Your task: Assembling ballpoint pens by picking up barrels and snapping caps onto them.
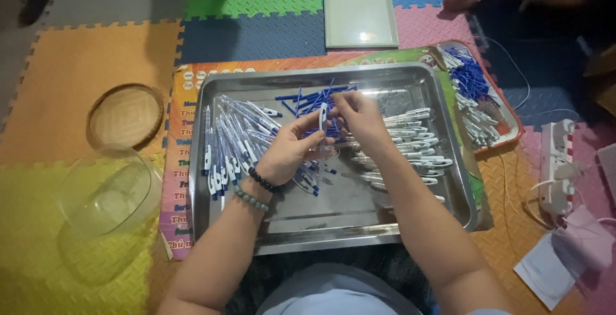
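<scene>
Pen barrel (pixel 323 117), white and slim, stands nearly upright between two hands above the middle of a large steel tray (pixel 282 222). Left hand (pixel 290 149), wearing two bead bracelets at the wrist, has its fingers closed around the barrel's lower part, seemingly to steady it. Right hand (pixel 358 115) is pinched shut at the barrel's top end, fingertips together as if fitting or seating a small piece there; what exactly sits between those fingertips is too small to tell.

Just behind the hands in the tray lies a loose heap of thin blue refills (pixel 308 99), within easy reach. To the person's left in the tray, a pile of white-and-blue pens (pixel 237 143) lies roughly side by side. To the right, a second group of white pen parts with clips (pixel 416 142) lies stacked, kept apart from the left pile, probably so that different stages do not mix.

Beyond the tray's right edge, a smaller tray (pixel 507 136) holds more blue and white pen pieces. Farther back rests a pale rectangular tray (pixel 359 12). Left of the steel tray sit a round woven basket (pixel 126 116) and a clear plastic tub (pixel 109 196), all on coloured foam floor mats (pixel 70 71). A white power strip (pixel 559 161) lies at the far right.
</scene>
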